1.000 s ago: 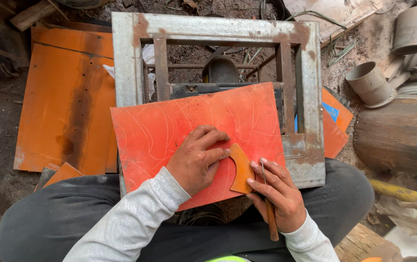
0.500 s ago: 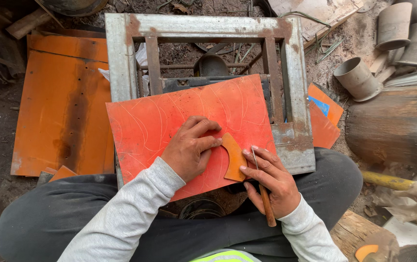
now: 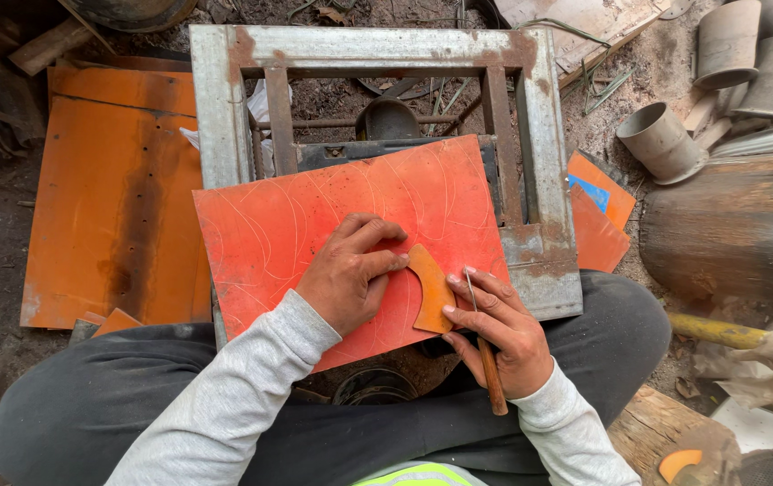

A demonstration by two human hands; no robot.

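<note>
Outdoors, over rusty metal frame [image 3: 548, 180]: left hand [image 3: 346, 279] pressed orange template [image 3: 431, 288] onto red sheet's [image 3: 314, 216] near edge; right hand [image 3: 499, 328] gripped scriber [image 3: 483, 346], mid-tracing; steady template needed.

The metal sheet [image 3: 314, 225] is red-orange (with thin pale curved scratches); the curved template [image 3: 431, 286] is duller orange.

Matt, scratched red metal sheet [image 3: 314, 225]; rusty, rough grey steel frame [image 3: 224, 99]; rough wood log [image 3: 728, 225], right.
</note>
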